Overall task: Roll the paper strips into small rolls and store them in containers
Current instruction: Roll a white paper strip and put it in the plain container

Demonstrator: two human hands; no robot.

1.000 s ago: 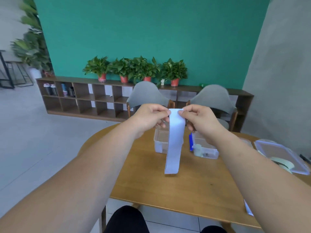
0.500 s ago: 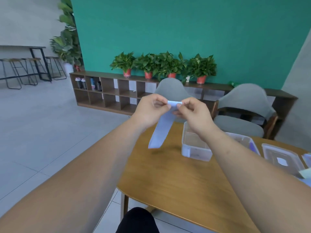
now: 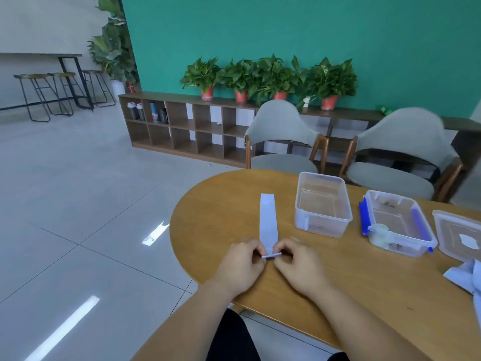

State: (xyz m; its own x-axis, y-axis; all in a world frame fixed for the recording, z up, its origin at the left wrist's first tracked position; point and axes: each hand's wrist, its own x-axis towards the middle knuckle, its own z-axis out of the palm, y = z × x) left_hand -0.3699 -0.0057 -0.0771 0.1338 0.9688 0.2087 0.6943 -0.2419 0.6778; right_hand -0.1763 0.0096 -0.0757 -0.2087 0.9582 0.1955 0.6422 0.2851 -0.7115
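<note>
Pinching near end of paper strip (image 3: 267,217) with left hand (image 3: 240,267) and right hand (image 3: 299,267) — fingers curling on it | lying flat on wooden table (image 3: 208,204), near clear container (image 3: 322,204) | probably behaving light, limp, creasing easily — taking hold at end corners

Rounded wooden table (image 3: 208,220): paper strip (image 3: 268,220) flat near left end; to its right, clear container (image 3: 320,226), blue-latched container (image 3: 406,247), loose lid (image 3: 451,227), pale paper heap (image 3: 466,276) at frame edge

left grip (image 3: 240,264): curled, pinching paper strip (image 3: 268,220) end | right grip (image 3: 299,264): curled, pinching same end, just beside left grip
</note>
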